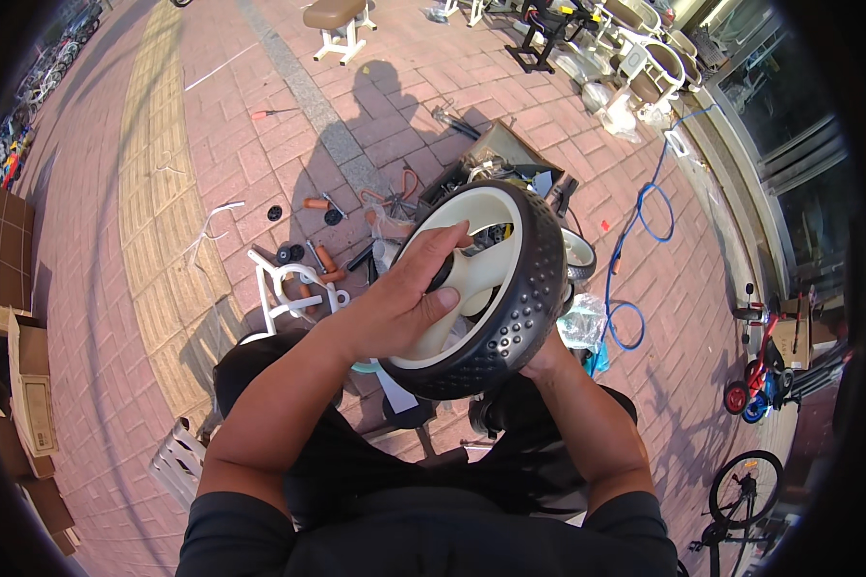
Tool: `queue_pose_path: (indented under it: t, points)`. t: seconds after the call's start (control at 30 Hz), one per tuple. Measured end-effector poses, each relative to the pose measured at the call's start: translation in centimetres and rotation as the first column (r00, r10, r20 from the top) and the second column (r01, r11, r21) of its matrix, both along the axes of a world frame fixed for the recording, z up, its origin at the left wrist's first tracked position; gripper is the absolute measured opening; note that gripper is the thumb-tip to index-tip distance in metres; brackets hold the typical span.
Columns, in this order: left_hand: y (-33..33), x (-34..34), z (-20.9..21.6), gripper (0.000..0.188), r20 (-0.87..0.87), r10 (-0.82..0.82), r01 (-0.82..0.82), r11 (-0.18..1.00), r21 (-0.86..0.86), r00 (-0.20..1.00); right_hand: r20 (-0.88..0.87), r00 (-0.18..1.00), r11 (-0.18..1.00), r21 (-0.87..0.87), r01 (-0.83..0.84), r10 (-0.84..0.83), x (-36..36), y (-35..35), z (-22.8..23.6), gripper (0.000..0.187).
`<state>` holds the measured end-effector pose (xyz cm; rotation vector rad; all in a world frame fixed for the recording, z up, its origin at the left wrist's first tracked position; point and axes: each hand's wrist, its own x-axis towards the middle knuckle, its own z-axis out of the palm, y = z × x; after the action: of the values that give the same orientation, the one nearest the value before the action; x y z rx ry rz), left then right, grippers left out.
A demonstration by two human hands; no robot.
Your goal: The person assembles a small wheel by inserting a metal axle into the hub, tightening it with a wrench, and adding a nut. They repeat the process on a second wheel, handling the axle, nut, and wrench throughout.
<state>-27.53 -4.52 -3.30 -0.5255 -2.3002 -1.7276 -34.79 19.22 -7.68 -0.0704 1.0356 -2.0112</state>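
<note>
A small wheel (pixel 534 313) with a studded black tyre and a cream spoked rim is held up, tilted, above my lap. My left hand (pixel 399 298) lies across the rim's face near the hub, with its thumb and fingers on the spokes. Under the tyre's right side, my right hand (pixel 547 354) supports the wheel; its fingers are hidden behind the tyre. Below on the paving, to the left, is a white tubular frame (pixel 277 310) beside orange-handled tools (pixel 329 264). Past the wheel stands an open toolbox (pixel 527 146) full of parts, partly covered by it.
A blue hose (pixel 635 231) loops along the right, near a clear plastic bag (pixel 583 322). Cardboard boxes (pixel 37 413) line the left edge. A brown-seated stool (pixel 335 13) is far ahead; a red screwdriver (pixel 265 113) lies nearer. A bicycle (pixel 744 490) is at lower right.
</note>
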Motion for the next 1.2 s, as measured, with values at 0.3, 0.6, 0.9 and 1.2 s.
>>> queue_pose_path:
  t: [0.3,0.6,0.9,1.2]
  points:
    - [-3.6,0.6,1.6,0.076,0.249,-0.229,0.244,0.969,-0.030,0.941,0.011,1.000,1.000,0.024,-0.001,0.001,-0.3,0.2,1.2,0.041]
    - [-3.5,0.9,2.1,0.074,0.151,-0.015,0.048,0.974,-0.220,0.988,-0.245,0.968,0.983,0.183,-0.016,0.062,0.1,-0.2,3.2,0.020]
    - [-1.8,0.6,0.3,0.062,0.473,-0.065,0.004,0.992,0.130,0.879,-0.449,0.882,0.970,0.242,-0.030,0.139,-0.7,0.3,3.5,0.013]
    - [-0.3,0.2,-2.7,0.036,0.491,-0.143,-0.173,0.823,0.541,0.859,-0.165,0.975,0.975,-0.143,-0.173,0.148,-2.5,1.4,6.1,0.047]
